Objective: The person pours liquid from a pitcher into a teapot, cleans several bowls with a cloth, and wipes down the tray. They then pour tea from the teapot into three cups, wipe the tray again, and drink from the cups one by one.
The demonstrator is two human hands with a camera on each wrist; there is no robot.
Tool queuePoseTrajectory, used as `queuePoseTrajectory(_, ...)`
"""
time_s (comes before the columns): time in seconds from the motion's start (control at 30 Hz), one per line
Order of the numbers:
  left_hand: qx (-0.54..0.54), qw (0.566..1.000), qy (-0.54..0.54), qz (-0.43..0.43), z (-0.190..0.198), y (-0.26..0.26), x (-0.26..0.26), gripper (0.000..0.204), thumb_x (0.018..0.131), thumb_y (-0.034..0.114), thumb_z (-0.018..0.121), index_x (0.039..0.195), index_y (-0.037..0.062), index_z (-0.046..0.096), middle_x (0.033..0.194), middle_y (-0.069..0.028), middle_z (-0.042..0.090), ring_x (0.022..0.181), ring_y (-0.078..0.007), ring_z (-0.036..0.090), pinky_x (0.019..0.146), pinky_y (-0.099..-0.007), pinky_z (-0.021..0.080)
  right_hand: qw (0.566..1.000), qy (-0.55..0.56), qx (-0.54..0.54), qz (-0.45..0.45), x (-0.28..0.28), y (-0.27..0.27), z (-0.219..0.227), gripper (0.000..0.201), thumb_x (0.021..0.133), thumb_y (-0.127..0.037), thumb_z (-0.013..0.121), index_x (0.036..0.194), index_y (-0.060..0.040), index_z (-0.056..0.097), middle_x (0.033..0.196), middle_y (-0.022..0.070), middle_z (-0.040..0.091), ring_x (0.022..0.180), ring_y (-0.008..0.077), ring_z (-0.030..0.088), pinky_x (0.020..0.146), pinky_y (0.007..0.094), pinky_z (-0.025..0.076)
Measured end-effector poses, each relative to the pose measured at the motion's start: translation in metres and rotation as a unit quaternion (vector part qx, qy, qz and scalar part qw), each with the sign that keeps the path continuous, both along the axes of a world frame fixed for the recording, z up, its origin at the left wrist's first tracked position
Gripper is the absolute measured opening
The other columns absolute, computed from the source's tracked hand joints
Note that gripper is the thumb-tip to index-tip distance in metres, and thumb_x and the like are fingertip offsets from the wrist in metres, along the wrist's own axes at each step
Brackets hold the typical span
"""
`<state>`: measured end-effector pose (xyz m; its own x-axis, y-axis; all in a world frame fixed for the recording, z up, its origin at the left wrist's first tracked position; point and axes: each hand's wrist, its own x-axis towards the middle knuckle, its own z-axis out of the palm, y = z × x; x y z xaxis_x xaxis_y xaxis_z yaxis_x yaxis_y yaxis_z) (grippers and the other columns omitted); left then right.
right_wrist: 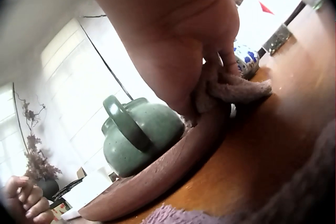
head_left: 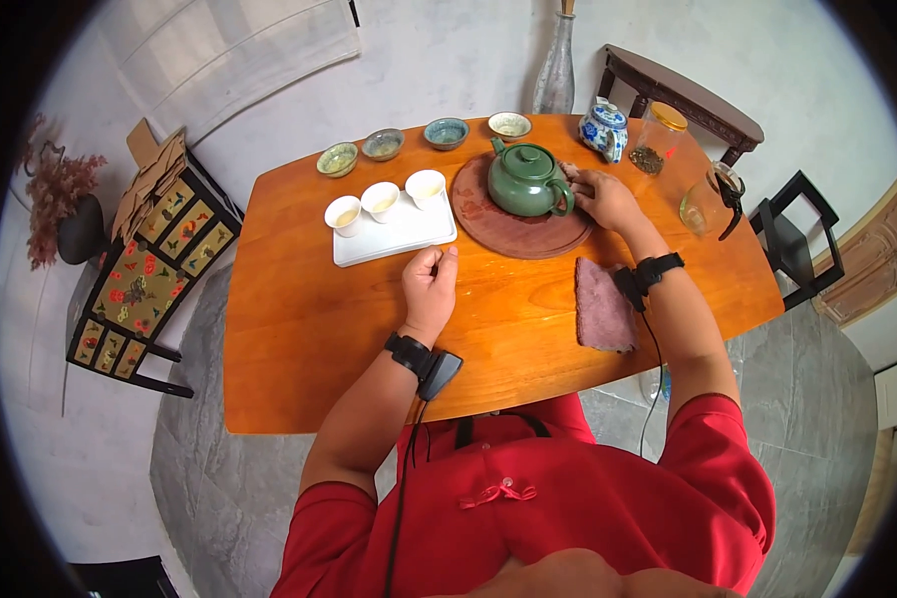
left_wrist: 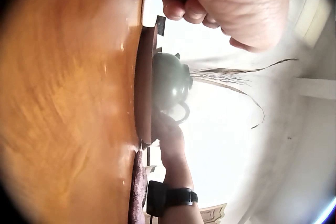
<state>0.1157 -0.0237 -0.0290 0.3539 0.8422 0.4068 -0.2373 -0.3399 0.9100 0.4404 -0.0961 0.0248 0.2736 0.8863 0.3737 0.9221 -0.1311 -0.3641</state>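
My right hand (head_left: 608, 199) pinches a grey-brown, fuzzy cloth (right_wrist: 241, 91), bunched up at the right edge of a round reddish-brown board (head_left: 478, 227). On this board stands a green lidded teapot (head_left: 521, 187), its handle close beside the hand. My left hand (head_left: 431, 291) is curled into a fist with nothing in it, over the table just in front of a white tray (head_left: 394, 240). Three small white cups (head_left: 380, 199) of pale liquid stand along the back of this tray. The left wrist view shows the curled fingertips (left_wrist: 194, 11) from below.
A mauve cloth (head_left: 606, 311) lies flat under my right wrist. Several small bowls (head_left: 383, 145) line the table's back edge. At the right stand a blue-and-white jar (head_left: 603, 132), a yellow-lidded jar (head_left: 658, 140) and a glass pitcher (head_left: 703, 206). Cables run from both wrist cameras.
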Motion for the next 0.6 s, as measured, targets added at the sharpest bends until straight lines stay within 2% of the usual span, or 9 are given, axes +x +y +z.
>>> queuePoseTrajectory(0.13, 0.004, 1.0, -0.001, -0.009, 0.001, -0.003, 0.003, 0.04, 0.091, 0.01, 0.06, 0.061, 0.0053, 0.034, 0.058, 0.0044, 0.032, 0.056, -0.0046, 0.028, 0.048, -0.0253, 0.026, 1.0, 0.0, 0.003, 0.026, -0.002, -0.006, -0.001, 0.032, 0.079, -0.017, 0.069, 0.106, -0.0021, 0.061, 0.101, 0.0188, 0.064, 0.098, 0.0369, 0.059, 0.085, 0.0399, 0.048)
queuePoseTrajectory(0.23, -0.003, 1.0, -0.002, -0.016, 0.003, -0.004, 0.002, 0.04, 0.091, 0.01, 0.06, 0.061, 0.0052, 0.034, 0.058, 0.0046, 0.032, 0.056, -0.0045, 0.028, 0.048, -0.025, 0.026, 0.999, 0.036, 0.005, -0.006, 0.004, -0.006, -0.003, 0.029, 0.081, -0.015, 0.067, 0.105, -0.001, 0.06, 0.095, 0.0161, 0.066, 0.091, 0.0311, 0.064, 0.081, 0.0368, 0.05)
queuePoseTrajectory(0.3, -0.008, 1.0, 0.001, -0.012, 0.003, -0.004, 0.0, 0.04, 0.091, 0.01, 0.06, 0.061, 0.0052, 0.035, 0.058, 0.0047, 0.032, 0.056, -0.0044, 0.028, 0.048, -0.0248, 0.026, 0.961, 0.269, -0.039, -0.042, 0.012, -0.005, -0.002, 0.025, 0.082, -0.013, 0.065, 0.103, -0.0004, 0.06, 0.086, 0.0109, 0.067, 0.081, 0.0212, 0.066, 0.074, 0.0322, 0.051)
queuePoseTrajectory(0.33, -0.018, 1.0, -0.004, -0.016, 0.005, -0.005, 0.0, 0.04, 0.091, 0.009, 0.06, 0.061, 0.0052, 0.035, 0.058, 0.0048, 0.032, 0.056, -0.0043, 0.028, 0.048, -0.0247, 0.026, 0.963, 0.27, 0.021, -0.016, 0.026, -0.002, -0.01, 0.024, 0.084, -0.014, 0.063, 0.103, 0.0, 0.059, 0.08, 0.0061, 0.067, 0.074, 0.014, 0.065, 0.068, 0.0287, 0.051)
queuePoseTrajectory(0.37, -0.028, 0.999, -0.01, -0.02, 0.006, -0.005, 0.0, 0.04, 0.091, 0.009, 0.06, 0.061, 0.0053, 0.035, 0.058, 0.0049, 0.033, 0.056, -0.0041, 0.028, 0.048, -0.0246, 0.026, 0.963, 0.27, 0.02, -0.014, 0.026, -0.004, 0.001, 0.024, 0.084, -0.014, 0.063, 0.103, 0.0, 0.059, 0.08, 0.0061, 0.067, 0.074, 0.014, 0.065, 0.068, 0.0287, 0.051)
queuePoseTrajectory(0.43, -0.02, 1.0, -0.009, -0.02, 0.006, -0.005, 0.001, 0.039, 0.091, 0.009, 0.06, 0.061, 0.0052, 0.035, 0.058, 0.005, 0.033, 0.056, -0.0041, 0.028, 0.048, -0.0246, 0.026, 0.936, 0.315, 0.077, -0.134, 0.03, -0.013, 0.027, 0.022, 0.085, -0.015, 0.062, 0.1, 0.0018, 0.06, 0.08, 0.0089, 0.068, 0.077, 0.0159, 0.066, 0.07, 0.0284, 0.051)
queuePoseTrajectory(0.53, -0.009, 1.0, -0.011, -0.027, 0.004, -0.006, 0.004, 0.039, 0.091, 0.009, 0.06, 0.061, 0.005, 0.035, 0.058, 0.005, 0.033, 0.056, -0.0041, 0.028, 0.048, -0.0247, 0.026, 0.977, 0.125, 0.129, -0.119, 0.026, -0.026, 0.033, 0.024, 0.086, -0.018, 0.061, 0.099, 0.0008, 0.063, 0.078, 0.0116, 0.068, 0.079, 0.0251, 0.067, 0.074, 0.0313, 0.051)
queuePoseTrajectory(0.57, -0.004, 0.999, -0.011, -0.031, 0.003, -0.005, 0.005, 0.039, 0.091, 0.009, 0.06, 0.061, 0.0048, 0.036, 0.058, 0.0049, 0.034, 0.056, -0.0042, 0.028, 0.048, -0.0248, 0.026, 0.976, 0.124, 0.129, -0.12, 0.023, -0.032, 0.029, 0.024, 0.086, -0.018, 0.061, 0.099, 0.0008, 0.063, 0.078, 0.0116, 0.068, 0.079, 0.0251, 0.067, 0.074, 0.0313, 0.051)
queuePoseTrajectory(0.6, -0.003, 0.999, -0.011, -0.031, 0.003, -0.004, 0.005, 0.039, 0.091, 0.009, 0.06, 0.061, 0.0048, 0.036, 0.058, 0.0049, 0.034, 0.056, -0.0042, 0.028, 0.048, -0.0248, 0.026, 0.991, 0.085, 0.033, -0.103, 0.018, -0.035, 0.022, 0.027, 0.084, -0.02, 0.063, 0.102, -0.0003, 0.064, 0.086, 0.0137, 0.068, 0.086, 0.0294, 0.066, 0.079, 0.0337, 0.05)
